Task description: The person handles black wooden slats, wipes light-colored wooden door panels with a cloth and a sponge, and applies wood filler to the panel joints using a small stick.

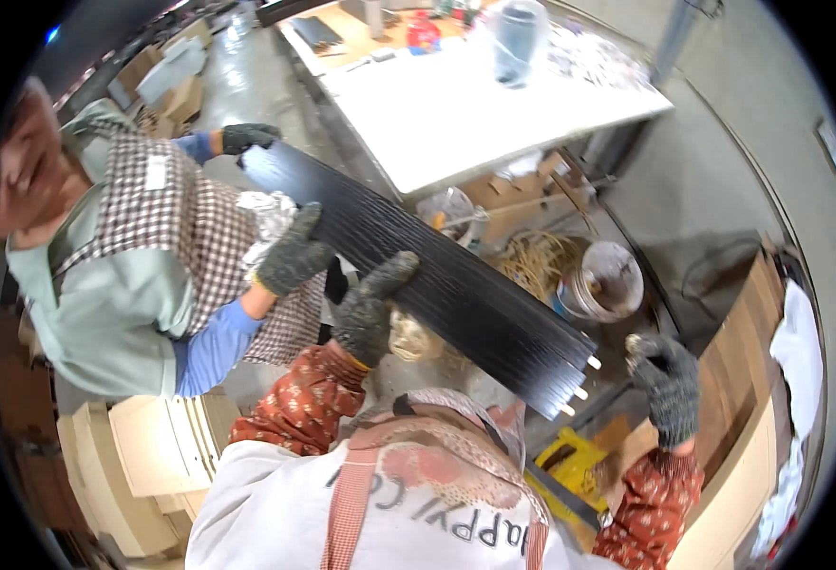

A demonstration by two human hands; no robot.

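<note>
A long black wood-grain board (427,275) slants across the middle, with three pale dowels (580,392) sticking out of its right end. My left hand (375,309), in a dark grey knitted glove, grips the board's near edge with the fingers over its face. My right hand (667,385), gloved alike, is apart from the board, just right of the dowels. Its fingers are curled together; whatever they hold is too small to make out. A co-worker's gloved hand (294,252) lies on the board's left part, and their other hand (250,138) holds its far left end.
Beyond the board stands a white-topped table (418,123) carrying a plastic-lined container (518,43). A dirty white bucket (608,280) and tangled straps (537,261) lie below it. A yellow plastic bag (570,461) is near my right forearm. Cream panels (157,446) are stacked at lower left.
</note>
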